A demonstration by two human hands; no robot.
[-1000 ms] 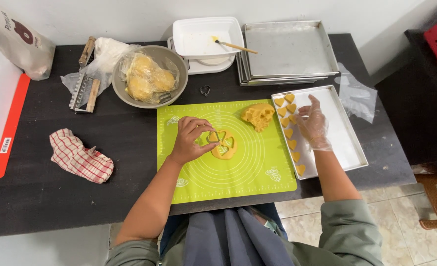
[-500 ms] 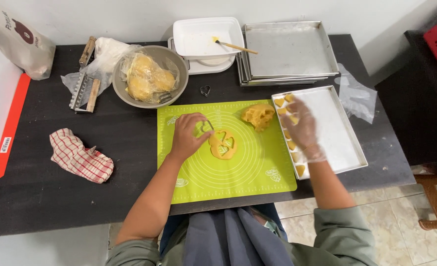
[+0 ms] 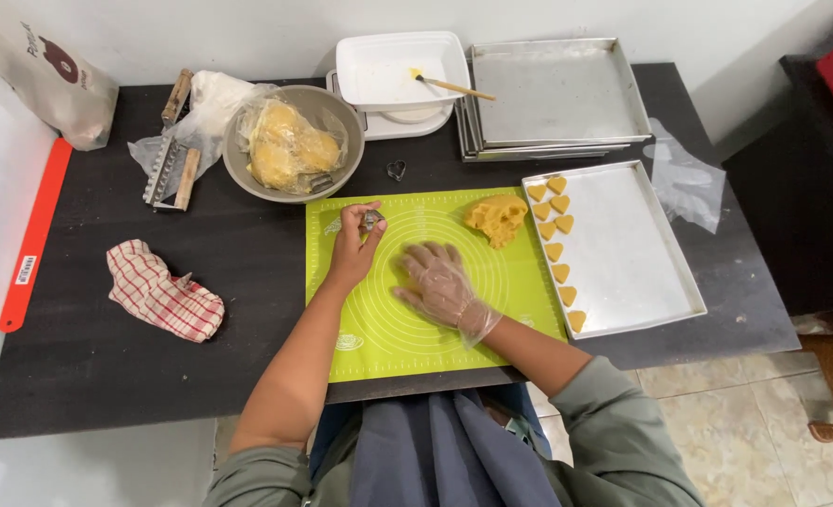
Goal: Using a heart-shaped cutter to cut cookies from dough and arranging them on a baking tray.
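My left hand (image 3: 353, 249) holds a small metal cookie cutter (image 3: 371, 220) pinched in its fingertips over the upper left of the green silicone mat (image 3: 379, 329). My gloved right hand (image 3: 438, 280) lies flat on the middle of the mat, fingers spread, covering the rolled dough beneath it. A lump of yellow dough (image 3: 497, 217) rests on the mat's upper right. Several heart-shaped dough pieces (image 3: 556, 228) line the left side of a white-lined baking tray (image 3: 637, 253) to the right of the mat.
A grey bowl (image 3: 334, 108) holds bagged yellow dough. A second heart cutter (image 3: 397, 170) lies above the mat. Stacked metal trays (image 3: 557, 94), a white container with a brush (image 3: 400, 69), a roller tool (image 3: 170, 160), a red checked cloth (image 3: 161, 290) and a plastic sheet (image 3: 683, 178) surround the work area.
My right hand left the baking tray and came down flat over the dough on the mat. My left hand lifted off the dough with the cutter and shifted up and left.
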